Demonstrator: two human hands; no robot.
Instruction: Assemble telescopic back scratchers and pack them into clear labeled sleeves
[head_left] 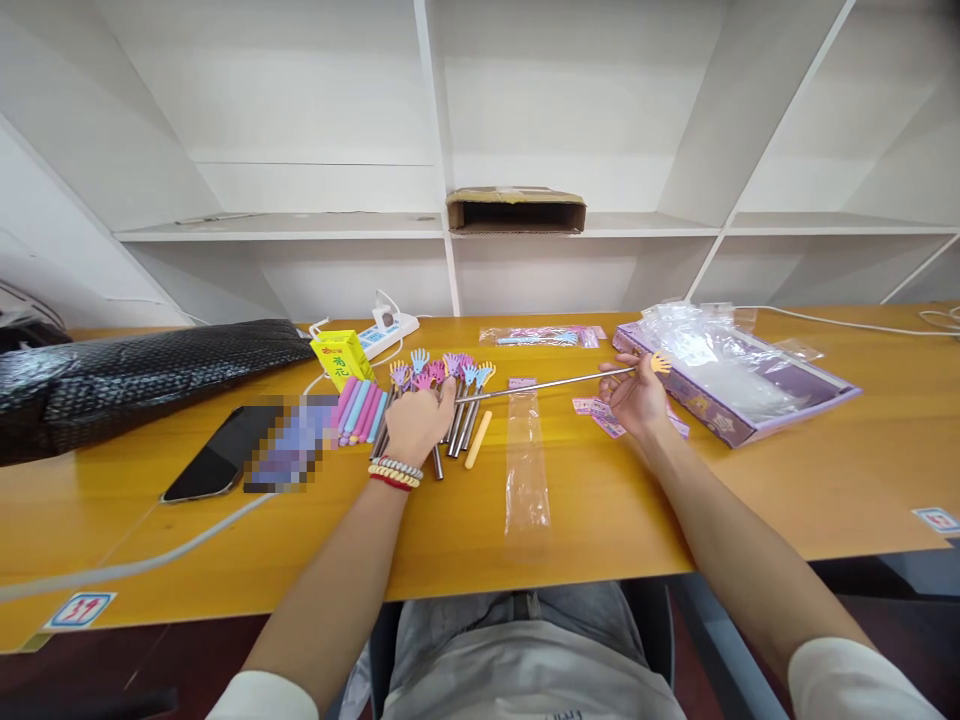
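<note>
Because the shelf [300, 228] backs the far edge of the worktop [465, 530], everything in use sits between that edge and the near one. A black package [150, 375] lies across the left end, apparently pushed aside to leave the middle free. Right of the middle, towards the far edge, a purple tray [731, 425] carries loose clear bags [690, 335], probably to keep them together.

A rod [547, 383] slants over the middle of the worktop, its right end nearer the far edge; being held at both ends seems to keep it stretched straight. Left of the middle, scratchers [469, 374] lie bunched, claws towards the far edge and shafts towards the near one, likely for easy picking. A clear sleeve [528, 470] lies flat beneath the rod, reaching towards the near edge. Coloured grips [364, 410] are stacked at the bunch's left, with one yellow grip [478, 440] apart at its right.

The left hand [420, 420], above the bunch, grasps the rod's left end, its fingers mostly hidden; how tightly they close cannot be told. The right hand [637, 400] pinches the rod just beside its yellow claw [661, 363], other fingers loosely bent.
</note>
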